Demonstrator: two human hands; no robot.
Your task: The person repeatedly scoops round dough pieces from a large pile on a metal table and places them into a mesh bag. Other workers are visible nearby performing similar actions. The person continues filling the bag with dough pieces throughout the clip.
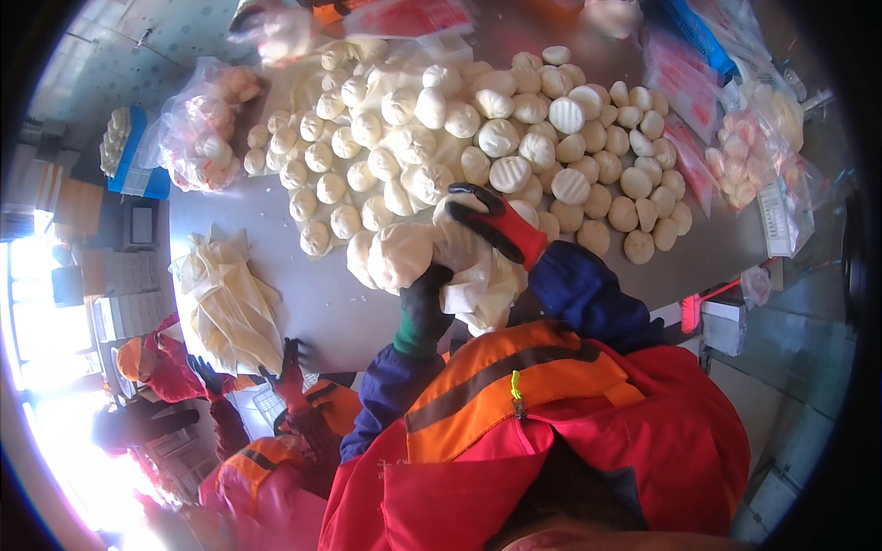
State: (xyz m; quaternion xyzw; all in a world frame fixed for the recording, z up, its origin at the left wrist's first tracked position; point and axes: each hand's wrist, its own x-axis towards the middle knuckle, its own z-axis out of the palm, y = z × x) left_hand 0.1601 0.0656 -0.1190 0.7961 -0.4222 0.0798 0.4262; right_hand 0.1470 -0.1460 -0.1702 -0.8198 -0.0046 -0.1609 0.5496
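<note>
My left hand [428,293], in a black glove with a green cuff, grips a pale steamer cloth [468,272] near the table's front edge. Two large white buns [402,255] sit against the cloth just above that hand, one partly behind the other. A red and black glove covers my right hand [493,219], whose fingers close around a bun [460,205] at the cloth's upper edge. Beyond both hands spreads a broad batch of buns [415,143]; those at left lie on pale cloth, and several at right show ridged undersides [570,186].
A crumpled heap of cloths [227,303] lies on the metal table [324,296] at left. Bagged buns stand at the left [207,138] and right [741,151]. Co-workers' gloved hands [286,372] are at the lower left; another person's blurred hand [279,34] is across the table.
</note>
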